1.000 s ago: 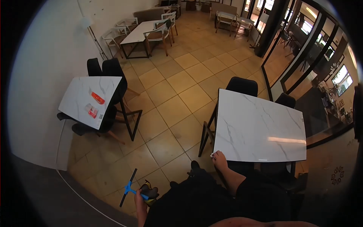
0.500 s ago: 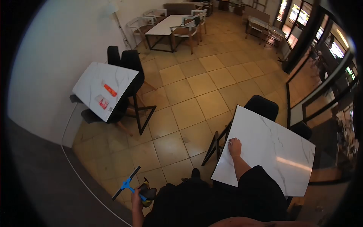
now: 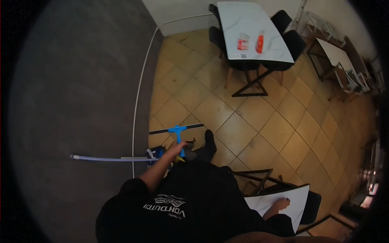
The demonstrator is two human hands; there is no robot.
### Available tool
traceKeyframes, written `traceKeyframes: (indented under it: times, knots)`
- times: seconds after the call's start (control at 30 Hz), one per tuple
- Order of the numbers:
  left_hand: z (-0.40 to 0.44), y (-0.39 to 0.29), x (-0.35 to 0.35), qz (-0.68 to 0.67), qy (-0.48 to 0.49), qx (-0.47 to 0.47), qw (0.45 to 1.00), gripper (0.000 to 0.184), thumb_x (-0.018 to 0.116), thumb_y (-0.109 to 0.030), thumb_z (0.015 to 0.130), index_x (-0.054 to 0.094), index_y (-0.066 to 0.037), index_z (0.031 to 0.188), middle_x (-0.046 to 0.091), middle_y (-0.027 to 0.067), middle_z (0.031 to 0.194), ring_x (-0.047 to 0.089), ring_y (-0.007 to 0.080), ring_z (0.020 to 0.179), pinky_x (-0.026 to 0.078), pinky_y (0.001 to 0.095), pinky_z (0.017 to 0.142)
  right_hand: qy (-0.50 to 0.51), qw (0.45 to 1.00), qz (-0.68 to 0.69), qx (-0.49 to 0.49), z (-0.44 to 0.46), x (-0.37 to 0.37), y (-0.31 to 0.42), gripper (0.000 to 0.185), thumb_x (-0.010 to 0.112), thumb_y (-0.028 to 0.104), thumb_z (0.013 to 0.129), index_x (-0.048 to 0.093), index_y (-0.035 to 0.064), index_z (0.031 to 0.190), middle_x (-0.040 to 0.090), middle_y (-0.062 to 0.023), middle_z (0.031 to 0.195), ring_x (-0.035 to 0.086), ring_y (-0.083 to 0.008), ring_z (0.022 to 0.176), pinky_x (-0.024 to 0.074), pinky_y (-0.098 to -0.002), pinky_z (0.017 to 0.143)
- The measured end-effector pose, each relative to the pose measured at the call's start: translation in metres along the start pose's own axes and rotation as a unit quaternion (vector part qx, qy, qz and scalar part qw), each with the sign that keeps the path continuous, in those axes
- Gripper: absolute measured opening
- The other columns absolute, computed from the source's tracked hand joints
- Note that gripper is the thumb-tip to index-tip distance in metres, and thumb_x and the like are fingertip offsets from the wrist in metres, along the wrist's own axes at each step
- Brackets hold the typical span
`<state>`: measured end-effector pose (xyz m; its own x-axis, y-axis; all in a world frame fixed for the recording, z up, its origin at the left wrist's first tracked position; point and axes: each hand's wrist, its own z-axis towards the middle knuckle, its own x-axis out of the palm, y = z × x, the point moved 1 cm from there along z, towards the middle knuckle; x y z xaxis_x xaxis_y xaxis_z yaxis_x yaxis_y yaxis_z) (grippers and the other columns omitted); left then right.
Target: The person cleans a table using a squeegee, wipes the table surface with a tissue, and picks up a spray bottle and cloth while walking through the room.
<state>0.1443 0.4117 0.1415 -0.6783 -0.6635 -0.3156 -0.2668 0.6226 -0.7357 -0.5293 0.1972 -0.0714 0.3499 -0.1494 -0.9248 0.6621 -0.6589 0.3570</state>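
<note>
My left hand [image 3: 176, 148] is wrapped round the handle of a blue squeegee [image 3: 177, 130], whose long dark blade points away from me over the tiled floor. Just below that hand shows a bit of something yellow [image 3: 180, 159], mostly hidden. My right hand [image 3: 281, 204] rests with curled fingers on a white marble-patterned table [image 3: 300, 201] at the lower right. A small white spot shows at its fingertips; what it is, I cannot make out.
Beside my left forearm are a pale long pole [image 3: 109, 159] and a blue-and-white item [image 3: 153, 154]. Another marble-patterned table [image 3: 247, 18] bears an orange-red object [image 3: 259, 43] and a red-and-white packet [image 3: 243, 43], with black chairs [image 3: 293, 43] around it. A white cable [image 3: 139, 89] runs along the grey wall.
My view has swung left and down, towards the grey wall and my body. The squeegee's blade has turned from slanted to nearly level. My right hand still lies on the near table.
</note>
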Motion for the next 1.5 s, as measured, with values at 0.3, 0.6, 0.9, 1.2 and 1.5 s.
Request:
traceKeyframes:
  times: [0.3,0.6,0.9,1.2,1.5]
  knots:
    - [0.008,-0.021,0.050,-0.066,0.038,0.034,0.996,0.038,0.059,-0.035,0.088,0.070,-0.001,0.102,0.062,0.0074,0.083,0.054,0.0178,0.074,0.044,0.0289,0.068,0.158,0.983,-0.018,-0.096,-0.019,0.050,0.004,0.023,0.050,0.012,0.092,0.059,0.0005,0.110,0.063,-0.0219,0.107,0.064,-0.0395,0.093,0.0530,-0.0462,0.082]
    - [0.021,-0.022,0.050,-0.127,0.061,0.090,0.986,0.037,0.061,-0.036,0.087,0.071,-0.002,0.098,0.062,0.0063,0.082,0.055,0.0181,0.072,0.045,0.0293,0.067,0.492,0.812,0.117,-0.292,-0.071,0.041,0.067,0.026,0.057,0.019,0.093,0.063,0.0011,0.112,0.067,-0.0159,0.102,0.063,-0.0283,0.088,0.0513,-0.0397,0.080]
    - [0.118,-0.077,0.081,-0.209,0.031,-0.042,0.977,0.036,0.062,-0.033,0.085,0.066,0.001,0.095,0.062,0.0093,0.083,0.057,0.0198,0.073,0.047,0.0303,0.068,0.639,0.753,0.125,-0.098,-0.016,0.073,0.135,0.027,0.063,0.025,0.094,0.066,0.0016,0.107,0.068,-0.0108,0.090,0.061,-0.0191,0.073,0.0497,-0.0322,0.068]
    - [0.102,-0.092,0.064,-0.223,-0.070,-0.112,0.966,0.035,0.059,-0.031,0.088,0.067,0.001,0.101,0.063,0.0094,0.090,0.057,0.0192,0.080,0.045,0.0298,0.073,0.497,0.853,0.106,-0.114,-0.006,0.141,0.359,0.025,0.064,0.023,0.094,0.062,0.0069,0.113,0.067,-0.0091,0.092,0.067,-0.0182,0.075,0.0523,-0.0290,0.064]
    - [0.001,-0.146,0.079,-0.248,-0.164,-0.120,0.947,0.040,0.054,-0.024,0.093,0.065,0.004,0.119,0.066,0.0122,0.104,0.058,0.0202,0.091,0.044,0.0276,0.082,0.719,0.590,0.312,-0.194,-0.143,0.067,0.700,0.046,0.059,0.007,0.097,0.045,0.0041,0.141,0.063,-0.0134,0.105,0.065,-0.0192,0.088,0.0549,-0.0271,0.077]
